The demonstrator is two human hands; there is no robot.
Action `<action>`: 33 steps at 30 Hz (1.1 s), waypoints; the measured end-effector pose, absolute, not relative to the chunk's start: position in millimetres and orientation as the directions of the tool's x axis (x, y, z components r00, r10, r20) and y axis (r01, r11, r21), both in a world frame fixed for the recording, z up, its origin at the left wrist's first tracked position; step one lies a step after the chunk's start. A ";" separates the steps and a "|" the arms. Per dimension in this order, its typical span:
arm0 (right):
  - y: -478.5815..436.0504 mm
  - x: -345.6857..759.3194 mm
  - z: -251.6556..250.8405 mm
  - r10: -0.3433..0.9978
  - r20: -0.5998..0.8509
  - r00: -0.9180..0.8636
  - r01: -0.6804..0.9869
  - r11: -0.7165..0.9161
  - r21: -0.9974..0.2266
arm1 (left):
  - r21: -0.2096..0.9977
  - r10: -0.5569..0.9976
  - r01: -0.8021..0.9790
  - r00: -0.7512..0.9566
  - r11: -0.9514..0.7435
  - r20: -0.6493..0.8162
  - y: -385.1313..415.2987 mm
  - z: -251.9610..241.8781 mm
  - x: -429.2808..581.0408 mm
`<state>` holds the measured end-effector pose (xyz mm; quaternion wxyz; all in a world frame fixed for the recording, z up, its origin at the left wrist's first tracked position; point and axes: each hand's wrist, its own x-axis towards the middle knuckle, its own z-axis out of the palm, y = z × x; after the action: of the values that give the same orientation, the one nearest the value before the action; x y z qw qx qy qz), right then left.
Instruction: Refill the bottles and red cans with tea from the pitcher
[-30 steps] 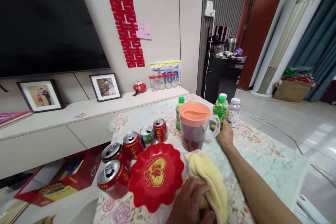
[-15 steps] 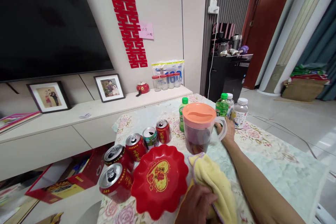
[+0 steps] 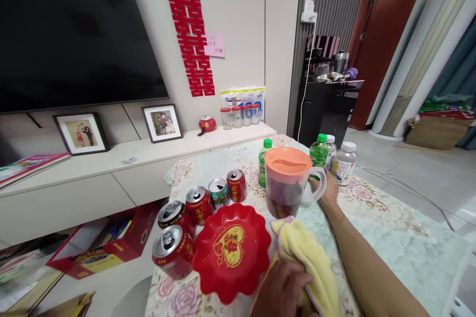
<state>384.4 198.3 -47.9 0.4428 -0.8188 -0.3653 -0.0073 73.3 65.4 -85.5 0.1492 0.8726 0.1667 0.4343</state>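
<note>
My right hand [image 3: 327, 189] is closed around the clear handle of a pitcher [image 3: 285, 182] with an orange lid and dark drink inside, which stands on the flowered tablecloth [image 3: 375, 228]. My left hand [image 3: 284, 290] grips a yellow cloth [image 3: 307, 260] at the near edge of the table. A red scalloped plate [image 3: 232, 250] with a gold heart lies just left of the cloth.
Several red and green drink cans [image 3: 199, 205] lie left of the plate. Green and clear bottles [image 3: 330, 153] stand behind the pitcher. A low white cabinet [image 3: 111, 173] with photo frames runs under a big dark screen. A red carton [image 3: 100, 252] sits on the floor.
The view has drifted left, so everything sits further right in the picture. My right hand stays on the pitcher handle and my left hand stays on the cloth.
</note>
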 end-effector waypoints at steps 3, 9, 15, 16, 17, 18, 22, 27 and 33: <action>186.6 376.1 -43.3 0.607 0.209 0.767 0.537 -0.428 -0.727 | 0.395 0.383 0.115 0.587 -0.912 0.713 67.0 -73.4 64.7; 159.3 357.1 -38.8 0.650 0.103 0.753 0.477 -0.431 -0.766 | 0.428 0.365 0.046 0.607 -0.903 0.706 64.1 -54.6 61.0; 127.9 340.7 -43.8 0.680 0.024 0.733 0.289 -0.280 -0.915 | 0.443 0.376 0.022 0.568 -0.896 0.732 63.6 -29.8 49.2; 122.3 338.4 -43.7 0.665 0.015 0.747 0.233 -0.241 -0.942 | 0.446 0.386 0.026 0.547 -0.894 0.742 64.1 -25.6 45.2; 116.6 336.2 -42.8 0.642 0.008 0.766 0.174 -0.197 -0.965 | 0.460 0.409 0.038 0.528 -0.887 0.744 64.8 -21.2 40.7; 110.8 333.9 -40.6 0.617 0.010 0.787 0.125 -0.143 -0.982 | 0.484 0.443 0.057 0.505 -0.873 0.740 65.6 -16.8 35.6; 87.4 316.1 -16.1 0.518 0.089 0.851 0.060 0.071 -0.996 | 0.618 0.627 0.161 0.375 -0.770 0.683 69.6 -0.3 13.6; 60.4 244.7 31.0 0.603 0.285 0.745 0.221 0.179 -0.959 | 0.836 0.854 0.178 0.150 -0.519 0.498 73.9 9.1 -3.4; 51.9 139.4 33.3 0.944 0.272 0.188 0.181 0.239 -0.954 | 0.939 0.943 0.106 0.086 -0.328 0.320 75.7 9.4 -9.6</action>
<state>139.4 51.9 33.3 0.5702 -0.5183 -0.5424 0.3346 -9.6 75.7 9.4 0.3968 0.6211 0.4222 0.5277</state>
